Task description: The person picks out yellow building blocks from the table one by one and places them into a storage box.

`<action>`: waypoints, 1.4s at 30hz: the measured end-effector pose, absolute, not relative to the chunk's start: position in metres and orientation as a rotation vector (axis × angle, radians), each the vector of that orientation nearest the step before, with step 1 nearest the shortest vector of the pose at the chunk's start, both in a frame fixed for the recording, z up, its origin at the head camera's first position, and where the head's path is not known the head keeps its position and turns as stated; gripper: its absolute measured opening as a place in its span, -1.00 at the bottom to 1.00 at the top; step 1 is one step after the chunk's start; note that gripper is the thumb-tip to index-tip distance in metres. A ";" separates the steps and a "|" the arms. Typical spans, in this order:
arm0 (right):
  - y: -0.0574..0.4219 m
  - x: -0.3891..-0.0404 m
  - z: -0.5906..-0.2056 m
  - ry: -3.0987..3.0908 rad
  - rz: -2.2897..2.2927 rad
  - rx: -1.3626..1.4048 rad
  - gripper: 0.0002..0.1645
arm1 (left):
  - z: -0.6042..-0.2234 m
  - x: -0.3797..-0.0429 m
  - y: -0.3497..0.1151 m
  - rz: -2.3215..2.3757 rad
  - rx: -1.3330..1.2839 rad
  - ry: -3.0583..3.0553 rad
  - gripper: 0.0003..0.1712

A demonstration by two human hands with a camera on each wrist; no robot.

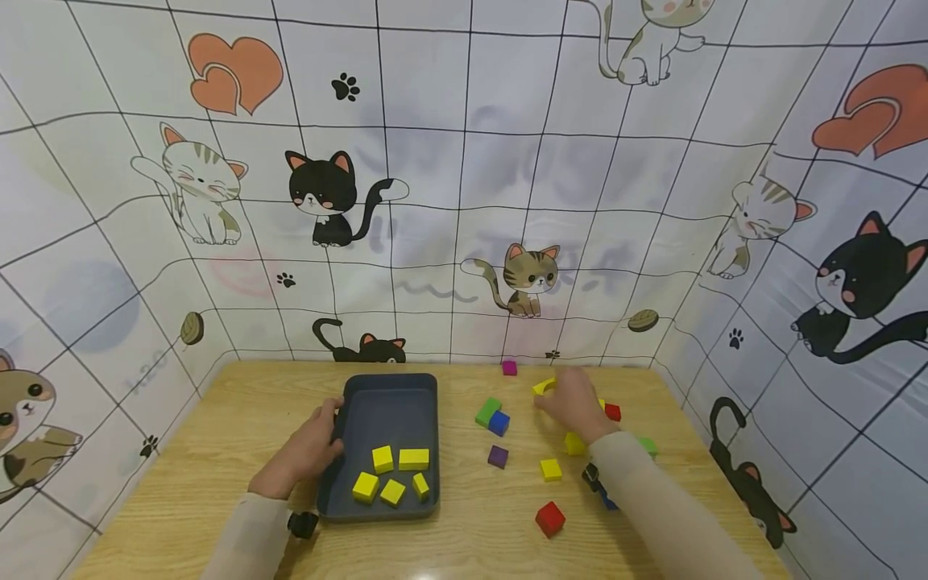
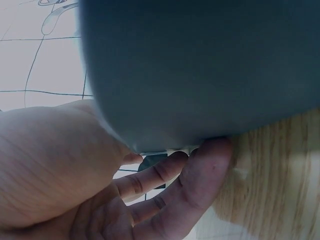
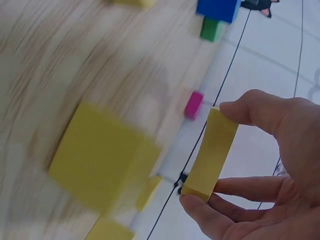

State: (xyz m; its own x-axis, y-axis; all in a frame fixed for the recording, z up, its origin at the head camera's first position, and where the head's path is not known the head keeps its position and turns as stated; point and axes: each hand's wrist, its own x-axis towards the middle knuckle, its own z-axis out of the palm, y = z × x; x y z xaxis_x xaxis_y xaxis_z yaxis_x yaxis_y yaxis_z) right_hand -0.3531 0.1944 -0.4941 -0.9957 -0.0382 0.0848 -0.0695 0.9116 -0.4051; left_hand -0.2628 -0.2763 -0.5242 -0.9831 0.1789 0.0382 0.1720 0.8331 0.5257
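My right hand [image 1: 573, 403] pinches a yellow block [image 3: 212, 152] with a curved-in side between thumb and fingertips, at the back right of the table. Against the left side of a dark grey tray [image 1: 387, 403] rests my left hand [image 1: 304, 451], its fingers and thumb touching the wall near the rim. In the left wrist view, the tray's wall hides part of that hand. Several yellow blocks [image 1: 414, 459] lie in the front half of the tray. Close below my right hand, a larger yellow block [image 3: 100, 155] appears blurred in the right wrist view.
Between tray and right arm lie a green block [image 1: 488, 412], a blue block [image 1: 499, 423], a purple block [image 1: 498, 457] and a yellow cube [image 1: 551, 470]. A red block [image 1: 550, 519] sits nearer the front, a magenta one [image 1: 510, 368] at the back edge. Cat-print cloth [image 1: 435, 242] surrounds the table.
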 end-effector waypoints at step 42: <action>0.029 -0.293 -0.474 -2.972 0.655 0.681 -0.05 | -0.524 -0.265 -0.277 0.882 0.242 2.973 -0.16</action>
State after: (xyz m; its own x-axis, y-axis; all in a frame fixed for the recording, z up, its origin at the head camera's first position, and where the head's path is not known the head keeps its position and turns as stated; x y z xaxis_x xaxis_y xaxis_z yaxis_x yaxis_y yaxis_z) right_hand -0.2929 0.0287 -0.4736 -0.9045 -0.4110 0.1139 -0.4208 0.8165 -0.3954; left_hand -0.2650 -0.2767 -0.5241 -0.9874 0.1577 0.0147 0.1402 0.8273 0.5440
